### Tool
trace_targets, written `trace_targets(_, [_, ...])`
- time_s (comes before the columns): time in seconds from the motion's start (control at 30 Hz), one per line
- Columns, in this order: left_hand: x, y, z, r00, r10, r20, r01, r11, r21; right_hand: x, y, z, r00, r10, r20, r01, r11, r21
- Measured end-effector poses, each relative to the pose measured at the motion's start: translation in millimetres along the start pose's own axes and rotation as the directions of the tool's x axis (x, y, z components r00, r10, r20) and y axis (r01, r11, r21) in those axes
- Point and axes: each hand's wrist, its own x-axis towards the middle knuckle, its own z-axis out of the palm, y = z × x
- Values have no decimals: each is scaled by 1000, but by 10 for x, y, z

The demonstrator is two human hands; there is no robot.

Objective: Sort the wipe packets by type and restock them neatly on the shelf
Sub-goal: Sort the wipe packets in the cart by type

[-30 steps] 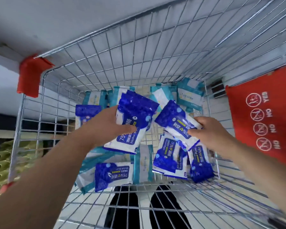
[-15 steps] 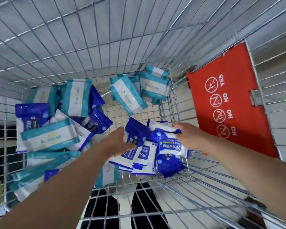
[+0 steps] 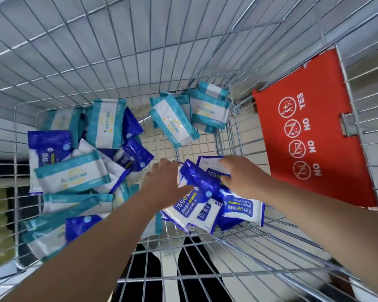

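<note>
Wire cart [image 3: 118, 51] holds teal wipe pkts [image 3: 172, 125] mostly far & left, blue alcohol pkts [image 3: 192, 205] bunched near its right wall. L hand [image 3: 162, 184] & R hand [image 3: 244, 179] both grip that bunch; bare mesh floor [image 3: 205, 147] between piles

hidden: dark-blue-and-white alcohol wipe packets [image 3: 194, 205] left of red plastic warning panel [image 3: 310, 136], partly under left hand [image 3: 164, 184], right hand [image 3: 242, 177] | blurred: teal-and-white wipe packets [image 3: 42, 234] far left of panel, print unreadable | cut: forearms [image 3: 74, 258], bottom edge

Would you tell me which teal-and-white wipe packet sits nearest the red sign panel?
The teal-and-white packet in the far right corner of the cart, beside the red sign panel; every other teal packet lies further left.
</note>
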Motion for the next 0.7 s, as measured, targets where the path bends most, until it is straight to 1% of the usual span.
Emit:
trace_targets(0.07, [-93, -86, -208, 996, 4, -93, -2, 1000, 25, -5, -167, -42, 989, -81, -121, 80, 997, -17])
trace_targets(0.17, [-359, -298, -516, 974, -2, -225, 10, 999, 34, -34, -524, -127, 944, -203, -260, 204, 979, -24])
trace_targets(0.27, [-668, -590, -714, 940, -14, -341, 26, 999, 29, -48, -931, -134, 907, -281, -312, 291, 957, -14])
trace_targets(0.33, [-858, -883, -780, 927, -78, -367, 90, 996, 17, -26, -1243, -69, 895, -334, -295, 345, 938, -15])
trace_targets(0.4, [-983, -1219, -794, 920, -152, -360, 175, 984, 30, 13, -1533, 24, 888, -370, -271, 378, 926, -26])
trace_targets(0.47, [-1063, -1532, -776, 908, -244, -342, 256, 967, -8, 77, -1777, 121, 888, -384, -254, 392, 920, -22])
trace_targets(0.5, [-1092, -1662, -762, 906, -278, -320, 280, 959, -41, 125, -1880, 177, 887, -391, -245, 400, 917, -17])
trace_targets(0.57, [-1126, -1851, -726, 919, -319, -231, 311, 948, -71, 234, -2064, 280, 886, -405, -225, 419, 908, 16])
trace_targets(0.63, [-1140, -1947, -675, 942, -306, -137, 303, 952, -44, 374, -2208, 380, 889, -415, -195, 433, 900, 59])
trace_targets(0.7, [-1131, -2011, -626, 959, -272, -83, 274, 962, 9, 535, -2319, 453, 891, -422, -166, 437, 897, 66])
